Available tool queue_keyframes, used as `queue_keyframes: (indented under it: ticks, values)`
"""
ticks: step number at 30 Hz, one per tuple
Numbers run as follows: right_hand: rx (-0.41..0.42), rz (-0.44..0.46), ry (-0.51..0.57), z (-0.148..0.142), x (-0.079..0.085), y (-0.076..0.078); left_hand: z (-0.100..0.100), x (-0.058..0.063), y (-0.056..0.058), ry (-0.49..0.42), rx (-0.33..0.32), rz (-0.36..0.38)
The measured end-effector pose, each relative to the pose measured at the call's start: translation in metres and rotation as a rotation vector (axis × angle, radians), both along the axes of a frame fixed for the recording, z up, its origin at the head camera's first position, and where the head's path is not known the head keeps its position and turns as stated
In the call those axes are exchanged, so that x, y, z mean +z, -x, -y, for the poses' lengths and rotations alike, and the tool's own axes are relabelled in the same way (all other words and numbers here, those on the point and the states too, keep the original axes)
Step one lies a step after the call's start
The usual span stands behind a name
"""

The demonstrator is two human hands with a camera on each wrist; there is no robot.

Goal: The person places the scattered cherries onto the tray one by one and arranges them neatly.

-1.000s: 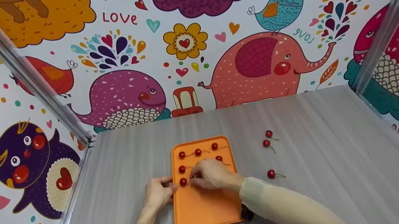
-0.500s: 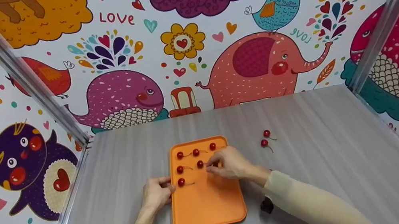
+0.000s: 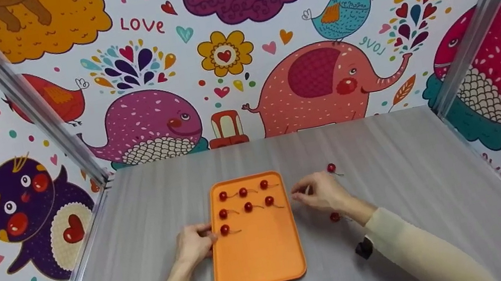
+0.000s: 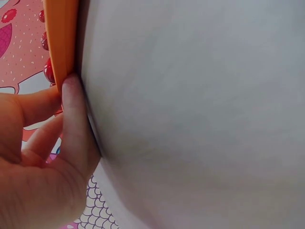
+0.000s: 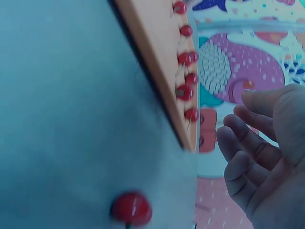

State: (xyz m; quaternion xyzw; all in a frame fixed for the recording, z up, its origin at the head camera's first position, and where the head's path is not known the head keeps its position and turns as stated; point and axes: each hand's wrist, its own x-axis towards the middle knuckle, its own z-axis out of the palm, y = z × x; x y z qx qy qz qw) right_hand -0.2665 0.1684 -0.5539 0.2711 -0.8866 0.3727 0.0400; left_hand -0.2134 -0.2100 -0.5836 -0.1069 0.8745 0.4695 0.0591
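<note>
An orange tray point(image 3: 257, 256) lies on the table, bearing several red cherries with stems. Three form its far row, three more the row below, and a lone cherry point(image 3: 225, 229) sits near the left edge. My left hand point(image 3: 192, 246) holds the tray's left edge; up close in the left wrist view, its fingertips point(image 4: 71, 88) are against the rim. My right hand point(image 3: 323, 193) hovers just right of the tray, fingers loosely bent, holding nothing. Close to it are a cherry point(image 3: 331, 167) beyond and another cherry point(image 3: 335, 217) on the near side, partly behind the wrist.
The grey table point(image 3: 161, 186) is bounded by metal posts point(image 3: 461, 34) at both back corners. Behind it stands a wall point(image 3: 281, 18) printed with cartoon animals.
My right hand has let go of a cherry at the right end of the second row and moved right, off the tray. My left hand stays at the tray's edge.
</note>
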Motion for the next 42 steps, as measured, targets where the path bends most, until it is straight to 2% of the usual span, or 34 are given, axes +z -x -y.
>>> queue_keyframes:
  ticks: [6,17,24,33,42]
  values:
    - [-0.078,0.035,0.0,-0.032,-0.009,0.007,0.0,0.0,0.0,-0.006,0.008,0.002]
    - [-0.36,0.129,-0.014,-0.088,-0.026,0.012,-0.002,0.001,0.0,-0.005,0.005,0.004]
    - [-0.492,0.182,-0.05,-0.108,-0.032,0.018,-0.002,-0.001,0.001,-0.014,0.021,0.004]
    - [-0.528,0.191,-0.113,-0.107,-0.042,0.028,-0.002,-0.001,0.0,0.003,0.008,0.011]
    - [-0.564,0.131,-0.111,-0.101,-0.048,0.035,0.0,-0.001,0.0,-0.022,0.018,0.001]
